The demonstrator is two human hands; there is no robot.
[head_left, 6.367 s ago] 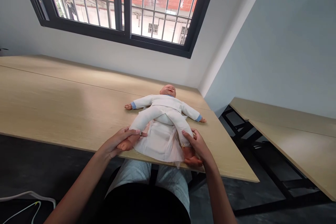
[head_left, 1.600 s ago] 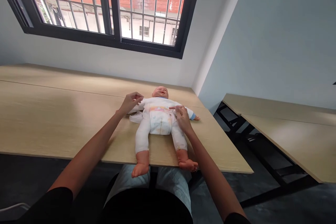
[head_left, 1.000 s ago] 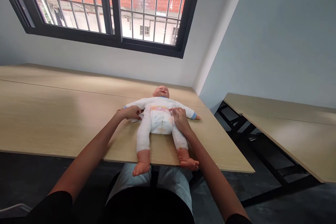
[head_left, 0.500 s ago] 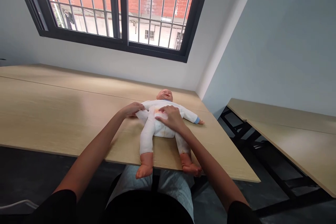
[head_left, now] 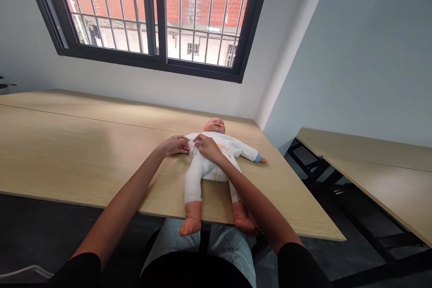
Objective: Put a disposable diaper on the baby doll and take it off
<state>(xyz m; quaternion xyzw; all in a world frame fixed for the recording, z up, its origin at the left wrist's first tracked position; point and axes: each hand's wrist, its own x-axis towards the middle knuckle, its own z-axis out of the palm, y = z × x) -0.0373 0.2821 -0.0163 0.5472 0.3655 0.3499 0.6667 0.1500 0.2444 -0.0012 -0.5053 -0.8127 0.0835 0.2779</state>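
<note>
A baby doll [head_left: 216,162] in a white suit with blue cuffs lies on its back on the wooden table [head_left: 84,153], head toward the window, bare feet past the front edge. A white diaper [head_left: 212,168] wraps its hips. My left hand [head_left: 174,145] pinches the diaper's side flap at the doll's left hip. My right hand [head_left: 206,146] reaches across the doll's belly, and its fingertips pinch the same flap, close to the left hand's fingers.
The table runs far to the left along the wall under a barred window [head_left: 158,13]. A second wooden table [head_left: 371,166] stands to the right, across a gap with dark floor. My knees are under the table's front edge.
My right hand has moved from the middle of the doll's belly to its left hip, meeting my left hand there. The view has shifted slightly.
</note>
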